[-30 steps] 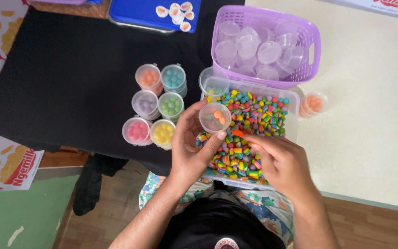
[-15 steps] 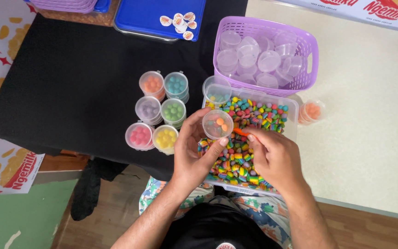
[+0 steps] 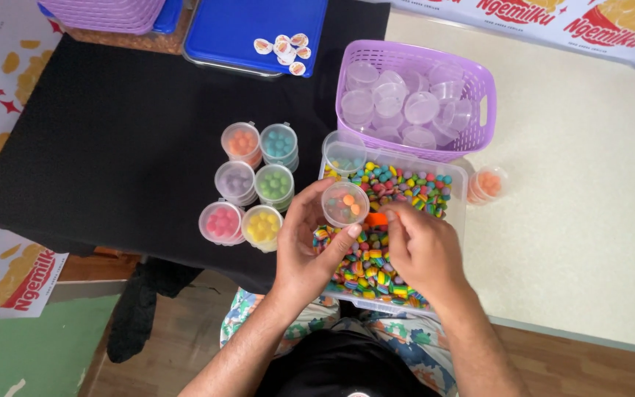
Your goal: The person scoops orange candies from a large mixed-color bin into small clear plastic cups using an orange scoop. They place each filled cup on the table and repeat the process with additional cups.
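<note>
The left hand (image 3: 304, 250) held a small clear cup (image 3: 345, 204) over the candy tub (image 3: 456, 192). The right hand (image 3: 422, 246) fingers pinched an orange candy (image 3: 376, 219) beside it. Keeping the cup level and close would have helped.

Purple basket (image 3: 414, 59), rainbow-striped candies (image 3: 376, 268)

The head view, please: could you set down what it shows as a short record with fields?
left hand: holds a small clear cup with a few orange candies inside
right hand: pinches an orange candy beside the cup
below hands: clear tub of mixed candies
on black cloth: six filled cups, one colour each
behind tub: purple basket of empty cups
</note>
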